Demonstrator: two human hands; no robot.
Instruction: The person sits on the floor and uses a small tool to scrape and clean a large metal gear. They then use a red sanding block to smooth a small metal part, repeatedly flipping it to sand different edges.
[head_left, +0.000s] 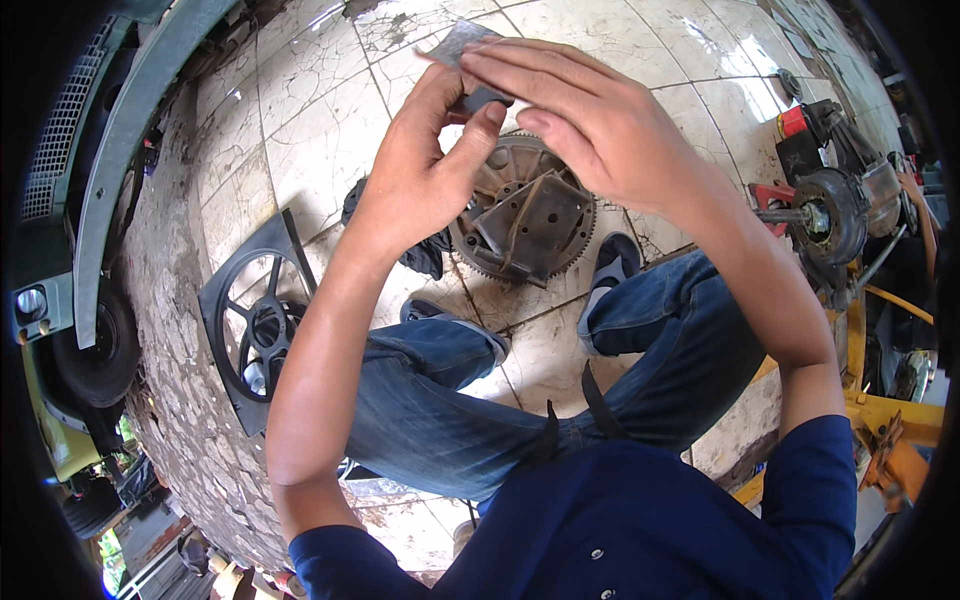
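Both of my hands are raised in front of me, close together. A grey, thin sheet that looks like sandpaper sticks out past the fingertips. My left hand is closed, its thumb pressed on a small dark flat piece whose kind I cannot make out. Over the sheet lie the fingers of my right hand, with its thumb below, pinching it. Beneath the hands, a round metal flywheel with a toothed rim rests on the floor. On it sits a dark, rusty metal plate.
A black fan shroud lies to the left, near rough concrete. Dark cloth or bag is beside the flywheel. Machine parts with a round hub and a yellow frame stand right. A vehicle's bumper is far left.
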